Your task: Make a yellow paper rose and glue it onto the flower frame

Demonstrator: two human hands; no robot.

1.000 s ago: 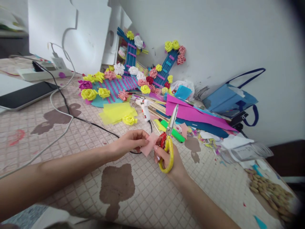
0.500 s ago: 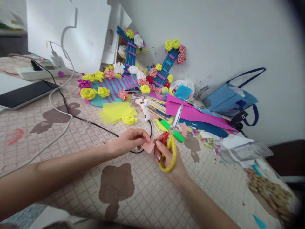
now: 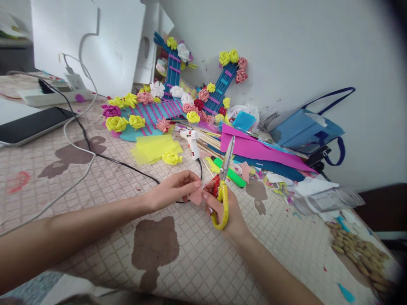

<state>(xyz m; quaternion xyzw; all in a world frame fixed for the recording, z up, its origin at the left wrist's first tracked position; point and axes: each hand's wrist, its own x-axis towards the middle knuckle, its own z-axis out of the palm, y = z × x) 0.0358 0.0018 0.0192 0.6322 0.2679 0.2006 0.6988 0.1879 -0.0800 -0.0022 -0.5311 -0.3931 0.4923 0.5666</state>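
A small piece of pink paper is pinched in the fingers of my left hand. Scissors with yellow and red handles sit in my right hand, blades pointing up and away. The right fingertips meet the pink paper's right edge, close to the left fingers. Just beyond the hands lie a white glue gun, a green marker and another pink paper scrap. A yellow paper flower lies beside yellow sheets.
Flower-covered blue cardboard pieces lean at the back. A magenta sheet, sticks and scraps are to the right, near a blue bag. Cables cross the left side near a tablet-like device. Almonds or similar nuts lie far right.
The scissors have swung slightly left and more upright in my right hand. Its fingers have shifted on the pink paper's edge. My left hand keeps its pinch.
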